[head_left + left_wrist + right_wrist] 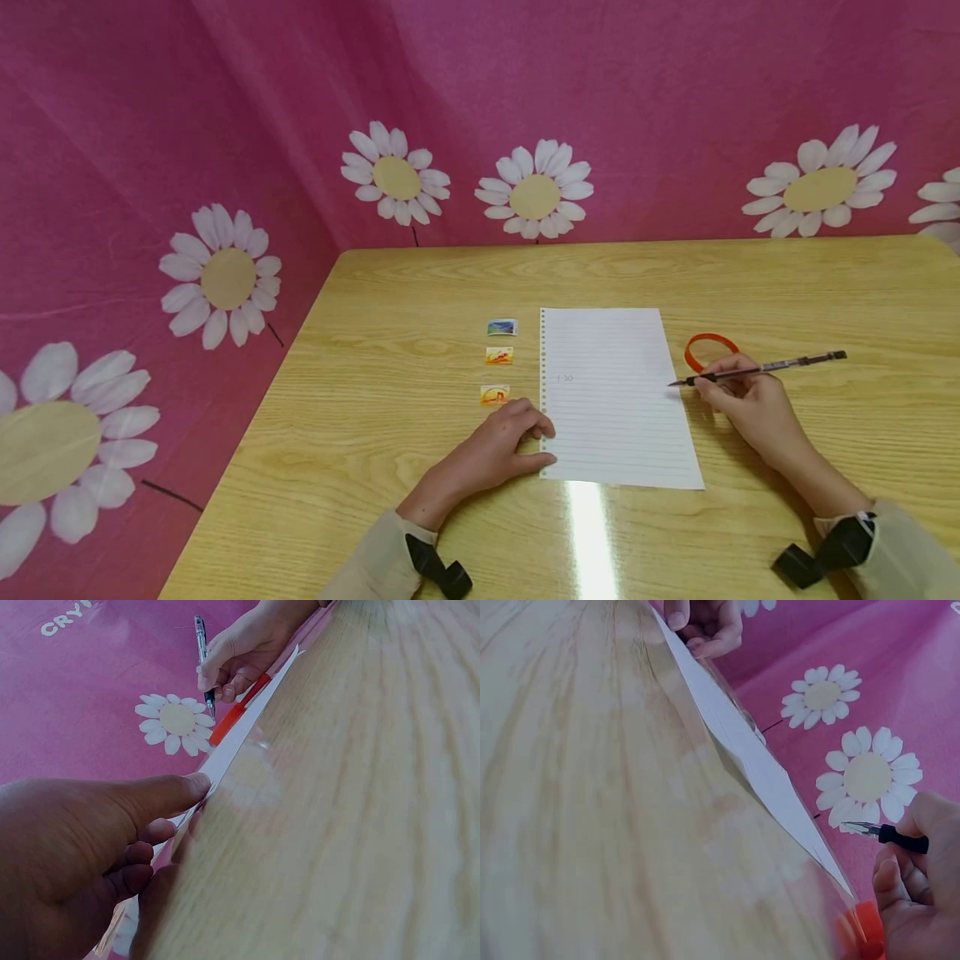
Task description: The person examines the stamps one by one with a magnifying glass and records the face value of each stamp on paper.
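Observation:
A sheet of lined loose-leaf paper (pixel 617 417) with a punched left edge lies on the table. Small writing that looks like "30" shows on its left part. At that edge, the left hand (pixel 504 442) rests with thumb and fingertips on the sheet, thumb apart from the fingers. The right hand (pixel 753 408) pinches a pen (pixel 780 365) with a clear barrel and dark grip; its tip points left, near the sheet's right edge. In the right wrist view, the pen's tip (pixel 861 827) appears raised off the paper.
Beside the right hand lies an orange-red ring-shaped band (pixel 697 340). Left of the sheet stand three small picture cards or stamps in a column: a blue one (pixel 502 327), a yellow-red one (pixel 499 356) and another (pixel 493 395). A pink flowered cloth (pixel 637 100) hangs behind the wooden table (pixel 420 292).

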`<action>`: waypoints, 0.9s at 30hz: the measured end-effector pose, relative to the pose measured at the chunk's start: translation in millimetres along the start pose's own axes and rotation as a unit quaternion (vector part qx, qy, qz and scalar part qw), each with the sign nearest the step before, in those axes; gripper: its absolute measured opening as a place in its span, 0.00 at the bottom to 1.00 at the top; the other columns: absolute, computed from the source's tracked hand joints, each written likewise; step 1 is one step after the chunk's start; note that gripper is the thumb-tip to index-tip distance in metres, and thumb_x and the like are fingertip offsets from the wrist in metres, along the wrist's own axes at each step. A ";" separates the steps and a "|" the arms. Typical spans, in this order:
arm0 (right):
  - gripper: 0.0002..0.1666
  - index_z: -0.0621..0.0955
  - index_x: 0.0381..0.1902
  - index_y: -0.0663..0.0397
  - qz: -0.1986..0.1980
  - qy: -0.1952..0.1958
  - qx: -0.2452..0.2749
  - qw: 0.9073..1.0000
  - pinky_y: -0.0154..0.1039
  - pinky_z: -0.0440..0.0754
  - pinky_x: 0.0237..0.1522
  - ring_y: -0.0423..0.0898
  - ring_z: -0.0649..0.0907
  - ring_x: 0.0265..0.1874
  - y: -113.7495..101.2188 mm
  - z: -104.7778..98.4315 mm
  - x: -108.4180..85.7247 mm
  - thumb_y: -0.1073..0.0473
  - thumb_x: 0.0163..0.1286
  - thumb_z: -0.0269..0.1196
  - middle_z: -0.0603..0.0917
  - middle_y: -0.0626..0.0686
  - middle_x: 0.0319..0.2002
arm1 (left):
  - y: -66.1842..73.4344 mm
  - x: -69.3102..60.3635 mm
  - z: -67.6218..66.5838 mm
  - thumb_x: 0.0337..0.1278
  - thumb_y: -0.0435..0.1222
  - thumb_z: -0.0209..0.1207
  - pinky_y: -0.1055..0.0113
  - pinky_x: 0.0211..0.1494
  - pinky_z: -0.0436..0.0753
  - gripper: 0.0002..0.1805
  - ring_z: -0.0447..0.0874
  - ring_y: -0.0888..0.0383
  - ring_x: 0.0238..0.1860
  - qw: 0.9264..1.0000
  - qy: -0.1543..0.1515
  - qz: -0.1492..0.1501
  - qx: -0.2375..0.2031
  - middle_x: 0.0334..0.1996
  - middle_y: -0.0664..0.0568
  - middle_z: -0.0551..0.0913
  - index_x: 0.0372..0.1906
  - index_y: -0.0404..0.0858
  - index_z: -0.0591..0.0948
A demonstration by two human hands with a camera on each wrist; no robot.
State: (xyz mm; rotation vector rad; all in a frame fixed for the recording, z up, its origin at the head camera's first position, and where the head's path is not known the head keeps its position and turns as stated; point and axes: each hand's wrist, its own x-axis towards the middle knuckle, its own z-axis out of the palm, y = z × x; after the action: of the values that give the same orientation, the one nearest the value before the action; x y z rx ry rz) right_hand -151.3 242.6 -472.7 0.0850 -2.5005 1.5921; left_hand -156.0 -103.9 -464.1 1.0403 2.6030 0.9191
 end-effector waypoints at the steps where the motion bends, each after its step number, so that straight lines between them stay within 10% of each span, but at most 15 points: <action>1: 0.05 0.76 0.39 0.53 0.001 0.000 0.002 1.000 0.29 0.73 0.24 0.34 0.76 0.23 0.1 0.3 0.3 0.64 0.69 0.62 0.78 0.32 0.28 | 0.0 0.0 -0.1 0.59 0.43 0.65 0.73 0.51 0.73 0.14 0.71 0.64 0.42 1.000 0.000 -0.001 0.000 0.38 0.54 0.75 0.46 0.41 0.79; 27: 0.08 0.76 0.38 0.66 -0.037 0.003 0.021 0.999 0.28 0.68 0.25 0.31 0.71 0.25 -17.8 40.4 17.5 0.71 0.64 0.65 0.76 0.31 0.30 | -0.4 0.0 -0.2 0.60 0.43 0.65 0.73 0.51 0.73 0.14 0.71 0.64 0.42 1.000 -0.003 -0.001 0.004 0.39 0.54 0.75 0.46 0.42 0.79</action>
State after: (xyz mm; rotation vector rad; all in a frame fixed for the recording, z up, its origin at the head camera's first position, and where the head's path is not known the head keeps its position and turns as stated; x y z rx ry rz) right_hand -170.7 199.3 -470.4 0.1774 -2.4299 1.6130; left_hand -156.3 -104.2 -464.1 1.0401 2.6049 0.9028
